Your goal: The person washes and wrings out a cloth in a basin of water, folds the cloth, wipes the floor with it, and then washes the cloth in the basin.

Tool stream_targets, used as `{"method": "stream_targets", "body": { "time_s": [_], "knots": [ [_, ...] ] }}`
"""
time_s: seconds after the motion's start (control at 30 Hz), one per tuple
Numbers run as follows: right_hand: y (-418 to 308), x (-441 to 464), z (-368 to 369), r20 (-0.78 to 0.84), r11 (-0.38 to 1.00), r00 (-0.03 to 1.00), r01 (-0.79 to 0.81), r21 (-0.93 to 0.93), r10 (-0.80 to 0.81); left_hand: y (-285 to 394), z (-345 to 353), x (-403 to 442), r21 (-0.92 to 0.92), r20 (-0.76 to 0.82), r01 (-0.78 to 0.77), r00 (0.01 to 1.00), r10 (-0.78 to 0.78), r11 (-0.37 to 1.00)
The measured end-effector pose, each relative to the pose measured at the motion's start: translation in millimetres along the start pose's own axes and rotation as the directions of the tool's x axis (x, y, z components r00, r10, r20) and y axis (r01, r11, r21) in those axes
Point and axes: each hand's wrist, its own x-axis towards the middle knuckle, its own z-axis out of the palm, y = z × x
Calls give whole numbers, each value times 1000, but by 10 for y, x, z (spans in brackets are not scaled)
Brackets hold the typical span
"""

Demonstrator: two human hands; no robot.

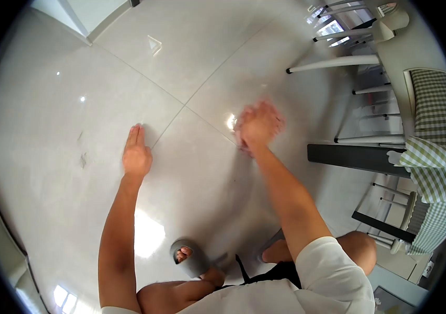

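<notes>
My left hand (137, 158) rests on the glossy tiled floor (191, 157) with its fingers stretched out forward and nothing in it. To the right, my right hand (258, 125) presses down on a bunched pink cloth (278, 119) against the floor. Motion smears this hand and the cloth. Only the cloth's edges show around the fingers, and its middle is hidden beneath the palm. Faint dark smudges (83, 159) mark the tiles left of my left hand.
I crouch low, a grey slipper (190, 257) on one foot. Chairs with white legs (333, 63) and a table with a green checked cloth (427, 180) stand along the right. A white wall corner (88, 21) juts in at the upper left.
</notes>
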Motion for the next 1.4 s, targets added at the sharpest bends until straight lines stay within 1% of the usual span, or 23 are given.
{"method": "stream_targets", "body": {
  "time_s": [0.03, 0.07, 0.1, 0.17, 0.2, 0.27, 0.3, 0.43, 0.47, 0.5, 0.53, 0.6, 0.7, 0.73, 0.8, 0.87, 0.93, 1.0, 1.1, 1.13, 1.2, 1.3, 1.4],
  "knots": [
    [-390, 41, 31, 51, 990, 990, 134, -46, -132, -15, -6, 27, -36, -3, -11, 1000, 11, 999],
    [-1046, 16, -238, 229, 995, 968, 104, 3, -102, -50, 0, 44, -30, 5, -13, 1000, 13, 999],
    [-1378, -92, 40, 108, 979, 973, 202, 21, -203, -82, -7, 67, -59, -24, -35, 999, 34, 998],
    [-1960, -221, 169, 194, 878, 866, 414, 240, -462, -61, -36, 111, -84, -54, -70, 996, 65, 994],
    [-2016, -229, 256, 185, 880, 870, 411, 239, -457, -39, -54, 108, -141, -66, -29, 998, 20, 990],
    [-2031, -284, 467, -31, 725, 753, 643, 247, -658, -87, -82, 156, -196, -75, 7, 997, -22, 981],
    [-1937, -287, 410, -21, 724, 751, 643, 252, -660, -164, -56, 139, -237, -75, -28, 997, 10, 971],
    [-830, 80, -515, 352, 825, 747, 534, 186, -564, -108, -64, 91, -264, -83, -19, 997, -3, 964],
    [-318, 37, -495, 187, 788, 767, 579, 210, -613, -68, -69, 61, -270, -79, -6, 997, -16, 963],
    [233, -67, -384, 149, 822, 808, 561, 102, -570, -35, -88, 57, -272, -82, -7, 997, -16, 962],
    [781, -225, -404, 116, 809, 803, 588, 7, -584, -27, -111, 38, -271, -82, -9, 997, -14, 963],
    [1178, -632, -638, 171, 849, 843, 525, -58, -510, -63, -128, -5, -271, -81, 0, 996, -23, 962],
    [687, -1315, -743, 140, 893, 927, 373, -251, -348, -136, -176, -74, -255, -93, 14, 995, -39, 967],
    [410, -1417, -604, 142, 892, 924, 381, -242, -356, -176, -193, -111, -242, -100, 25, 994, -51, 970],
    [-234, -1672, -276, 59, 979, 992, 123, -160, -115, -292, -215, -219, -210, -107, 23, 993, -46, 978],
    [-1040, -1669, -50, 92, 980, 976, 195, 33, -197, -392, -290, -293, -168, -118, 18, 992, -38, 986],
    [-1863, -1583, 115, 152, 970, 958, 232, 75, -242, -429, -381, -413, -131, -111, 42, 992, -57, 990],
    [-2398, -1401, 107, 330, 904, 850, 332, 269, -410, -483, -441, -509, -102, -114, 47, 992, -58, 994],
    [-2404, -1271, 24, 400, 879, 787, 372, 298, -469, -525, -452, -608, -88, -118, 47, 991, -58, 995],
    [-2177, -1342, 101, 280, 865, 822, 442, 238, -496, -530, -449, -662, -98, -125, 51, 990, -63, 994],
    [-1626, -1374, -38, 184, 884, 868, 432, 179, -461, -540, -381, -685, -92, -131, 47, 990, -59, 995],
    [-846, -1580, -266, 142, 940, 929, 339, 42, -342, -491, -381, -714, -104, -127, 77, 988, -90, 992],
    [-917, -2011, -420, 170, 931, 916, 364, 28, -363, -531, -438, -715, -117, -115, 101, 987, -114, 988]
  ]
}}
